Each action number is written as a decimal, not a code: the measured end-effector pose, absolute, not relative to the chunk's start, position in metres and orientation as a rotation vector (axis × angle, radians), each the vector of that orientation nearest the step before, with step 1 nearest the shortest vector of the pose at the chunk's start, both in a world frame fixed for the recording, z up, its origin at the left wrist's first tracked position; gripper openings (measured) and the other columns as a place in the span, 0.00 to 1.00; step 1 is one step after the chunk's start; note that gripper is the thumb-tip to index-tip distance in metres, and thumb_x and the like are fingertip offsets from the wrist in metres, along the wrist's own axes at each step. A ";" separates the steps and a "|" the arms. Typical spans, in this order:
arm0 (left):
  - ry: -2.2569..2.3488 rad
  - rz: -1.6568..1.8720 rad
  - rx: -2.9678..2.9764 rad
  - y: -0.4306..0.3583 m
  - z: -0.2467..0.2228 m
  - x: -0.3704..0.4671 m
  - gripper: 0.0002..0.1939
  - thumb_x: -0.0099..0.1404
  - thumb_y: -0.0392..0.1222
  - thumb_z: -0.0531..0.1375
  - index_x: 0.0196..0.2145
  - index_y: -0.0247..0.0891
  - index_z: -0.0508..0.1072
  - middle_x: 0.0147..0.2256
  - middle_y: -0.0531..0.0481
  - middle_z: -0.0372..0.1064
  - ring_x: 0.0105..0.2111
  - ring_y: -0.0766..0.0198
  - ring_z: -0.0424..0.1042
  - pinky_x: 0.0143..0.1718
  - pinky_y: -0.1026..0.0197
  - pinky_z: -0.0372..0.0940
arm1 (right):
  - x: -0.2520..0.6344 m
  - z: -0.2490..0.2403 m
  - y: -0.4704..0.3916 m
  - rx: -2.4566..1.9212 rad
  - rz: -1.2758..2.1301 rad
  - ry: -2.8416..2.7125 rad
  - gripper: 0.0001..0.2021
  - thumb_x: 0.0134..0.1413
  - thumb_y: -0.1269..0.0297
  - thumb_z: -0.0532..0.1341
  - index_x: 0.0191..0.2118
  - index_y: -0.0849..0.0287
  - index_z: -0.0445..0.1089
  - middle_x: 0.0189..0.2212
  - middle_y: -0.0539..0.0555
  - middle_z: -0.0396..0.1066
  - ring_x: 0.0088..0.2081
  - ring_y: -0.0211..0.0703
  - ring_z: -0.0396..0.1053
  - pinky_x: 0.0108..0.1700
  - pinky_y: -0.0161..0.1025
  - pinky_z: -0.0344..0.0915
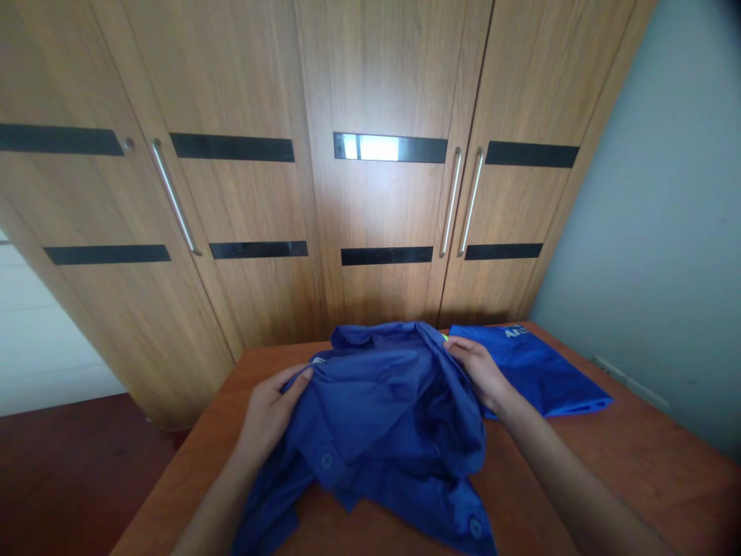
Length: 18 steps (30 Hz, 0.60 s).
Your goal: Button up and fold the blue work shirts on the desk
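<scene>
Crumpled blue cloth garment with round buttons (370,386) lies on the reddish-brown wooden desk (223,413), left of the folded bright-blue cloth (536,371); left hand (269,413) and right hand (475,369) grips pinch its edges; likely light, limp, best held at opposite seams.

From where I stood, white capital lettering (515,333) showed near the far edge of the folded blue cloth (538,374), on the right of the tabletop (642,440). I made out an "A" at its start, but the strokes after it were too small and blurred for me to read for certain. A small pale mark (318,360) also showed at the upper left of the crumpled blue garment (364,394), partly hidden in the folds, and I couldn't tell whether it was writing.
</scene>
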<state>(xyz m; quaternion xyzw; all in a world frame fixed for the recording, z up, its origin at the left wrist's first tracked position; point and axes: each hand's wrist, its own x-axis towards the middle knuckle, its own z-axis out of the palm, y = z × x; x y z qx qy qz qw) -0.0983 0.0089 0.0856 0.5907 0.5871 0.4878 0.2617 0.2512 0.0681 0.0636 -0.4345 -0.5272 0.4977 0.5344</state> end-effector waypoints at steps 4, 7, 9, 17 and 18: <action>1.454 1.440 1.193 0.012 0.100 -0.120 0.24 0.55 0.56 0.62 0.43 0.37 0.76 0.32 0.48 0.79 0.30 0.57 0.77 0.35 0.57 0.72 | 0.272 0.078 0.074 -0.983 1.362 -0.991 0.09 0.39 0.63 0.67 0.31 0.58 0.74 0.28 0.51 0.77 0.29 0.43 0.71 0.38 0.38 0.67; 1.549 1.448 1.212 0.025 0.093 -0.147 0.24 0.55 0.58 0.60 0.41 0.38 0.76 0.30 0.49 0.78 0.29 0.58 0.76 0.33 0.60 0.71 | 0.279 0.073 0.076 -0.998 1.416 -0.987 0.06 0.39 0.66 0.67 0.28 0.58 0.73 0.28 0.51 0.77 0.28 0.43 0.71 0.37 0.38 0.67; 1.819 1.285 1.430 0.034 0.081 -0.168 0.25 0.58 0.60 0.55 0.40 0.37 0.77 0.32 0.48 0.78 0.33 0.55 0.76 0.36 0.59 0.71 | 0.280 0.063 0.076 -1.027 1.424 -0.977 0.05 0.40 0.66 0.66 0.29 0.58 0.73 0.28 0.52 0.77 0.29 0.43 0.72 0.37 0.38 0.68; 2.276 0.451 1.922 0.034 0.041 -0.200 0.24 0.61 0.52 0.48 0.38 0.36 0.78 0.38 0.37 0.77 0.42 0.44 0.74 0.47 0.48 0.65 | 0.287 0.022 0.066 -1.201 1.382 -0.964 0.11 0.43 0.65 0.66 0.37 0.57 0.74 0.28 0.52 0.77 0.26 0.42 0.73 0.26 0.34 0.67; 2.287 0.432 1.927 0.032 0.041 -0.200 0.23 0.62 0.52 0.48 0.37 0.36 0.78 0.37 0.36 0.77 0.41 0.43 0.75 0.45 0.47 0.65 | 0.289 0.023 0.064 -1.208 1.378 -0.972 0.12 0.43 0.64 0.66 0.38 0.57 0.74 0.29 0.52 0.78 0.27 0.42 0.73 0.27 0.34 0.67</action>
